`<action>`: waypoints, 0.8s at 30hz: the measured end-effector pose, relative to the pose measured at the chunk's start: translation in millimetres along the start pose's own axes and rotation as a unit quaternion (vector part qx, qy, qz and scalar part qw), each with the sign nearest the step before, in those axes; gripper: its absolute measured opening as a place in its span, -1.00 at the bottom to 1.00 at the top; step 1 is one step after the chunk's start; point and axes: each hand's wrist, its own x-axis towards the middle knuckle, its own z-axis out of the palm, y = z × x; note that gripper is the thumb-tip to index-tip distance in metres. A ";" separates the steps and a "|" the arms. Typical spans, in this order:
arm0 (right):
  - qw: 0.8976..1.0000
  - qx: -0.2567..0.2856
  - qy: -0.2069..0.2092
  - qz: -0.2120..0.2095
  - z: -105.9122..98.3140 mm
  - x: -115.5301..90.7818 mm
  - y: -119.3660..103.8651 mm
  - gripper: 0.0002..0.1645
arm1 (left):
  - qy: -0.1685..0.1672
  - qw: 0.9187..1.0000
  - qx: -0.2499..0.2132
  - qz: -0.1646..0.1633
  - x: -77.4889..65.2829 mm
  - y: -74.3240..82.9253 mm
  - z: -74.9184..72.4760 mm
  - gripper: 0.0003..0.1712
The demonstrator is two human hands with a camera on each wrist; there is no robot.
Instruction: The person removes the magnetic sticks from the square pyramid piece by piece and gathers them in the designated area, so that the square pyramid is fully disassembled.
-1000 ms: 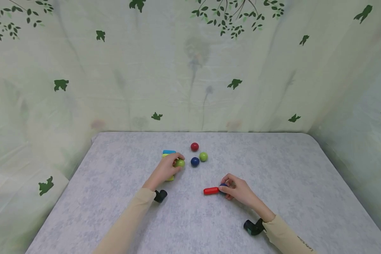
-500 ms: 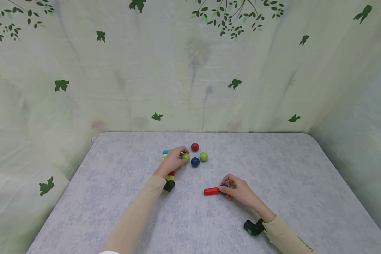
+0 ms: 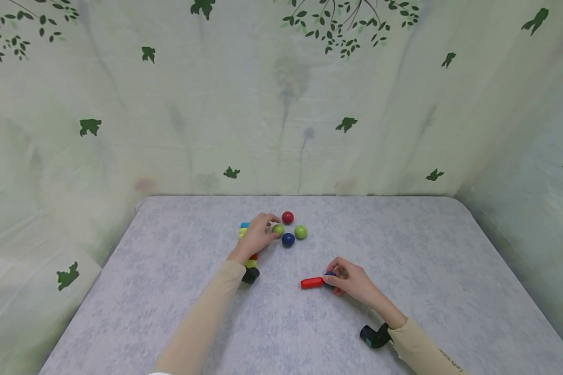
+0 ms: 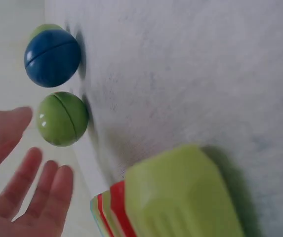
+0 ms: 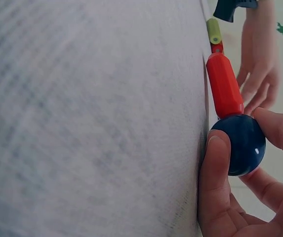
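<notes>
My left hand [image 3: 257,238] is beside a green ball [image 3: 278,229] that sits next to a dark blue ball [image 3: 288,240]. In the left wrist view, the fingers [image 4: 57,190] are spread and a gap shows between them and the green ball. A second green ball [image 3: 301,232] and a red ball [image 3: 288,217] complete the cluster. My right hand [image 3: 353,278] pinches another dark blue ball [image 5: 242,148] between thumb and fingers, close to the table. That ball meets the end of a red faceted stick [image 5: 223,84].
Under and beside the left forearm lies a row of coloured sticks, with a lime one [image 4: 181,192] nearest. The grey cloth-covered table [image 3: 403,234] reaches back to a leaf-print curtain [image 3: 262,104]. Black wrist cameras, one [image 3: 374,336] on the right, stick out from both sleeves.
The left hand has carried the green ball rightward and away to the cluster, and its fingers have let go. The right hand keeps its place on the blue ball.
</notes>
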 end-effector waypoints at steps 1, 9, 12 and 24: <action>1.000 0.000 0.000 -0.001 -0.1 -0.2 0.0 -0.69 | 0.010 1.000 -0.001 0.008 -3.4 1.8 -0.4 -0.68; 1.000 0.009 -0.002 -0.003 -1.0 -1.7 -0.7 -0.70 | -0.085 0.987 -0.057 0.126 -39.8 18.4 11.1 -0.75; 1.000 0.013 -0.004 -0.001 -1.3 -1.6 -1.3 -0.69 | -0.163 0.977 -0.060 0.123 -53.2 25.8 21.5 -0.73; 0.999 0.027 -0.027 -0.014 -0.9 -1.4 -4.4 -0.67 | -0.163 0.980 -0.036 0.113 -70.6 43.4 50.0 -0.86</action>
